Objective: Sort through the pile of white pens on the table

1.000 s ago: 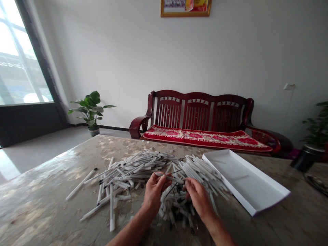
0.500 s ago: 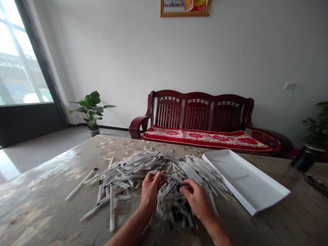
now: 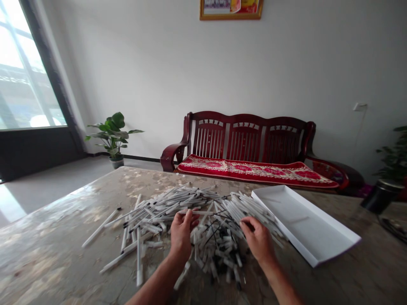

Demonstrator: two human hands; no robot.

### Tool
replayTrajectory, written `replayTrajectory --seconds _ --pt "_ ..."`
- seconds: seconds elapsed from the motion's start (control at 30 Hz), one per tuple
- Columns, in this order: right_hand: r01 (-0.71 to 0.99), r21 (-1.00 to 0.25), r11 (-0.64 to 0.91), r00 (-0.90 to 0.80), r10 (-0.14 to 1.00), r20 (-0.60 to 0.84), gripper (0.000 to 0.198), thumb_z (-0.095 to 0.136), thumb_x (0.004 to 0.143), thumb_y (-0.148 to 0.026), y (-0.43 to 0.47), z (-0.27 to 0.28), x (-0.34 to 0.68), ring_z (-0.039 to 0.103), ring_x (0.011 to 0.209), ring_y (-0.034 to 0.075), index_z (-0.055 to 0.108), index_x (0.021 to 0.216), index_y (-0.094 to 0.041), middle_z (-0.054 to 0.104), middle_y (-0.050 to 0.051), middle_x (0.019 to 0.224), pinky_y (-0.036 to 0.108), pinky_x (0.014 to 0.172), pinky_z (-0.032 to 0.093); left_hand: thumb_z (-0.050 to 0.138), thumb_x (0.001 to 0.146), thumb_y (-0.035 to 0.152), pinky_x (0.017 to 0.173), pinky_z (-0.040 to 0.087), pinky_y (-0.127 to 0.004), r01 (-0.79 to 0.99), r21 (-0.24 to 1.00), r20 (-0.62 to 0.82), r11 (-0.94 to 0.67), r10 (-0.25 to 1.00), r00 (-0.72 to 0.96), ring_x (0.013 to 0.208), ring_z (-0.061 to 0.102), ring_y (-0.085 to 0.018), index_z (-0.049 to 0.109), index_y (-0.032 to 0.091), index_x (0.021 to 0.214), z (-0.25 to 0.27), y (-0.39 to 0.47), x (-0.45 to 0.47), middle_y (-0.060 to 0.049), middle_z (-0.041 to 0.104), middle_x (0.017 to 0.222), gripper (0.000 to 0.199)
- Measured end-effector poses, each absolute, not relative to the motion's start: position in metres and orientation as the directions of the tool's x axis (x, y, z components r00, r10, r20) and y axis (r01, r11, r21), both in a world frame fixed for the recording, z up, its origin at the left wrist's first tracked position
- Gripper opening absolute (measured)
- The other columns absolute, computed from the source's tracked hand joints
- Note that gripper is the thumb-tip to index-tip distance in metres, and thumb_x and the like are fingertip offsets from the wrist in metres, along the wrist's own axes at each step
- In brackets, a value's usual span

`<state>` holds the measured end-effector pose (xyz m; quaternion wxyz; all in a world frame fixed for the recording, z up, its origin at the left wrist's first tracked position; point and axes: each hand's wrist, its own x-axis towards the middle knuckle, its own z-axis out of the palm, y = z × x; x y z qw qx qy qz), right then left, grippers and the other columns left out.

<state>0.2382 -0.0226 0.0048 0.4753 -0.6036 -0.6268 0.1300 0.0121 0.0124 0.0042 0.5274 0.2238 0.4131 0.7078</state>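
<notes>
From where I stand, the left hand (image 3: 182,235) is clamped on one slim pen-like tube (image 3: 205,213), held roughly level above the heap of short pieces (image 3: 219,254) on the counter (image 3: 60,258). The right hand (image 3: 260,239) is set apart from it, thumb and forefinger curled toward each other; whether a small part sits between them cannot be told. Handling, as judged by eye: the tube should be light, stiff and smooth, probably plastic, apt to roll or slip, and liable to crack if bent. Grip at mid-barrel between thumb and fingertips; keep off the thin dark end. Similar tubes (image 3: 249,207) lie beside the white tray (image 3: 318,231). Markings: none legible on tubes or tray; print inside the wall frame (image 3: 230,17) is too small to read
</notes>
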Motion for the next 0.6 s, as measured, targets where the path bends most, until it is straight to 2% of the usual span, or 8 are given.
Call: replayTrajectory --seconds 0.13,0.2,0.3,0.37,0.47,0.6 --pt "0.697 -0.701 0.149 0.276 0.847 0.454 0.029 0.052 0.088 -0.044 -0.016 0.002 0.262 0.067 0.069 0.022 0.069 0.080 -0.022 0.075 0.006 0.078 0.030 0.066 0.051 0.088 0.060 0.042 0.060 0.055 -0.022 -0.590 0.791 -0.143 -0.160 0.890 -0.433 0.067 0.069 -0.014 0.059 0.019 0.078 0.004 0.019 0.004 0.001 0.070 0.074 0.041" --pt "0.729 -0.679 0.091 0.328 0.824 0.463 0.032 0.051 0.089 -0.045 -0.014 0.001 0.269 0.067 0.068 0.022 0.070 0.083 -0.021 0.075 0.008 0.080 0.031 0.064 0.051 0.089 0.056 0.042 0.061 0.055 -0.023 -0.598 0.785 -0.135 -0.160 0.899 -0.417 0.067 0.069 -0.014 0.060 0.019 0.079 0.005 0.018 0.005 0.003 0.069 0.071 0.044" --pt "0.774 -0.631 0.049 0.361 0.784 0.505 0.036 0.049 0.091 -0.046 -0.013 0.000 0.271 0.069 0.074 0.023 0.073 0.097 -0.020 0.076 0.010 0.089 0.032 0.066 0.052 0.091 0.052 0.042 0.064 0.055 -0.023 -0.590 0.798 -0.097 -0.125 0.939 -0.330 0.067 0.068 -0.013 0.060 0.019 0.080 0.007 0.013 0.012 0.002 0.069 0.069 0.048" --pt "0.790 -0.605 0.096 0.317 0.781 0.538 0.037 0.047 0.092 -0.044 -0.015 0.001 0.264 0.069 0.079 0.023 0.072 0.106 -0.020 0.076 0.010 0.093 0.032 0.069 0.053 0.091 0.052 0.043 0.063 0.055 -0.023 -0.570 0.817 -0.071 -0.084 0.967 -0.245 0.065 0.068 -0.013 0.060 0.018 0.081 0.008 0.007 0.018 0.001 0.070 0.069 0.050" --pt "0.761 -0.603 0.240 0.165 0.827 0.537 0.036 0.048 0.093 -0.041 -0.020 0.003 0.248 0.069 0.079 0.022 0.072 0.113 -0.022 0.075 0.008 0.091 0.032 0.071 0.053 0.090 0.054 0.046 0.060 0.055 -0.022 -0.521 0.854 -0.049 -0.013 0.993 -0.105 0.063 0.068 -0.013 0.060 0.017 0.082 0.009 -0.001 0.027 0.001 0.071 0.069 0.050" --pt "0.632 -0.689 0.354 -0.010 0.893 0.449 0.032 0.049 0.093 -0.040 -0.022 0.005 0.234 0.069 0.082 0.022 0.075 0.106 -0.025 0.075 0.006 0.092 0.032 0.076 0.054 0.091 0.053 0.047 0.059 0.055 -0.023 -0.487 0.872 -0.052 0.052 0.999 0.013 0.063 0.069 -0.014 0.060 0.017 0.081 0.008 -0.007 0.031 0.002 0.070 0.068 0.050"
